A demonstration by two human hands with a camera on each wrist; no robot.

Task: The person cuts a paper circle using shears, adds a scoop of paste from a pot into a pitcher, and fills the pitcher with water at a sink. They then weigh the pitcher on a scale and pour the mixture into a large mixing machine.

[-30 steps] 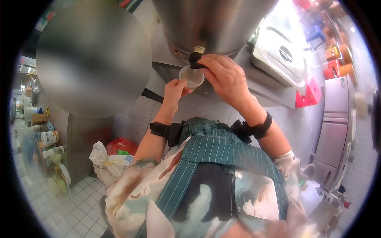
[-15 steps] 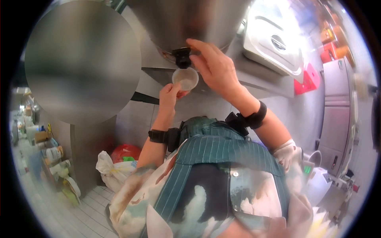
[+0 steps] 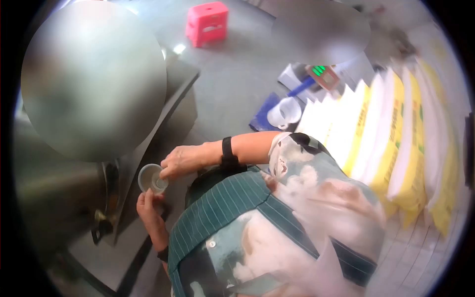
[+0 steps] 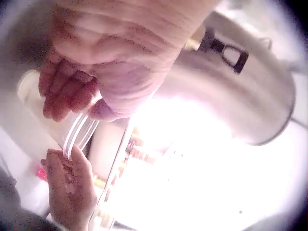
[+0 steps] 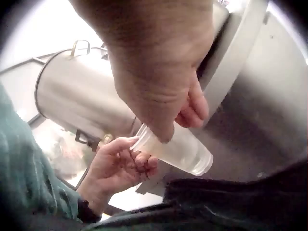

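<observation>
A clear plastic cup (image 3: 146, 174) (image 4: 52, 123) (image 5: 187, 153) is between both hands, tilted in the right wrist view. My left hand (image 3: 151, 210) (image 4: 115, 57) (image 5: 113, 168) grips it near the rim, thumb and fingers on its side. From the opposite side my right hand (image 3: 185, 161) (image 4: 72, 192) (image 5: 159, 82) holds the cup at its rim, thumb and fingertips bent around the edge; part of its grip is hidden. A steel drum (image 4: 216, 91) (image 5: 82, 91) with a black-handled tap (image 4: 233, 57) (image 5: 86, 139) stands beyond the hands in the wrist views.
A pink stool (image 3: 208, 24) stands on the floor at the top. White and yellow sacks (image 3: 391, 143) line the right, beside a white jug (image 3: 284, 113) and a scale with a green display (image 3: 324, 74). A steel counter edge (image 3: 170, 106) runs along the left.
The head view has swung away from the drum. My right hand has left the tap and come to the cup, which my left hand still holds.
</observation>
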